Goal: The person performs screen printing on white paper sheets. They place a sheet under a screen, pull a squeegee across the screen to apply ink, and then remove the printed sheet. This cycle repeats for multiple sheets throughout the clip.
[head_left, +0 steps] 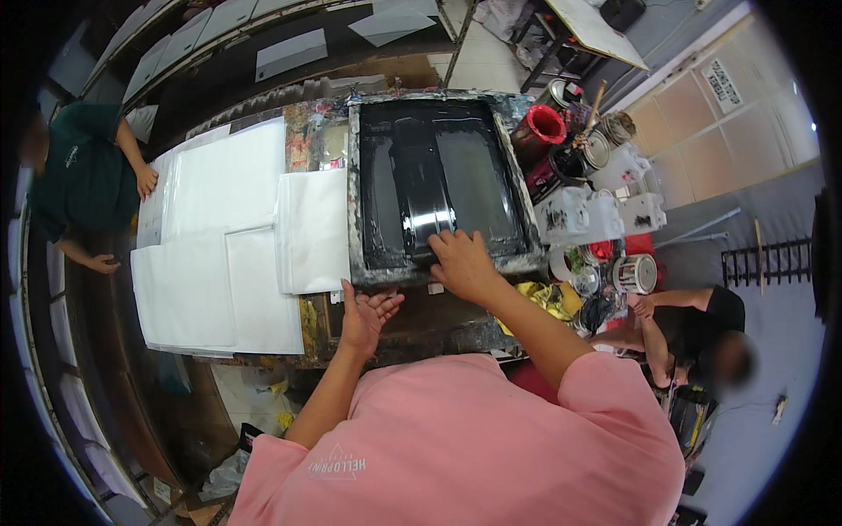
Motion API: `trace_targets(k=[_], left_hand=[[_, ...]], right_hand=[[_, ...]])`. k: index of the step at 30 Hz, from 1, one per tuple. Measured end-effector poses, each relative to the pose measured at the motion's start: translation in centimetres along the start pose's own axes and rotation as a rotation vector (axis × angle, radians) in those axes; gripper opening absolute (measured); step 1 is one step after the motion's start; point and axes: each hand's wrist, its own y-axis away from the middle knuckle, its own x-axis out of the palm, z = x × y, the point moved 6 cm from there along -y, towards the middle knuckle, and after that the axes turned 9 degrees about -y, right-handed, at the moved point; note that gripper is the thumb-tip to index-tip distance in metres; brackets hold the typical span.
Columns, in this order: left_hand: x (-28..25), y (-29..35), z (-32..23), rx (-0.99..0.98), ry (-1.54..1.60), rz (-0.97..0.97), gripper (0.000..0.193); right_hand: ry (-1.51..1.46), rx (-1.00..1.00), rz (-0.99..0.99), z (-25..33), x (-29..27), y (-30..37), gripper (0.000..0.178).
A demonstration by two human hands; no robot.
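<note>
On the worktable (298,145), room around the screen frame (516,180) is narrowed by white sheets (219,193) close to its left edge and containers (566,216) along its right. Its near edge is gripped by the right hand (463,263); the left hand (370,320) is held open near its near-left corner. Pale lettering (340,465) is borne by the pink shirt (465,438) below it.

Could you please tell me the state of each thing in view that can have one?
Printing screen: smeared with glossy black ink
White sheets: flat, in overlapping stacks
Left hand: open, fingers slightly curled
Right hand: curled at the screen's near side, grip unclear
Red container: open-topped
White plastic jugs: stained black
Yellow material: crumpled
</note>
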Motion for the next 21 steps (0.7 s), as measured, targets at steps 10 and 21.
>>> trace_targets(k=[10,21], left_hand=[[5.6,0.2,-15.4,0.81,-0.722,0.191,0.086],[-10.8,-2.8,-0.2,0.306,-2.005,-0.684,0.112]], right_hand=[[0.096,-0.149,-0.767,3.4,-20.0,-5.6,0.059],[0.08,-0.157,-0.79,3.5,-24.8,-8.6,0.066]])
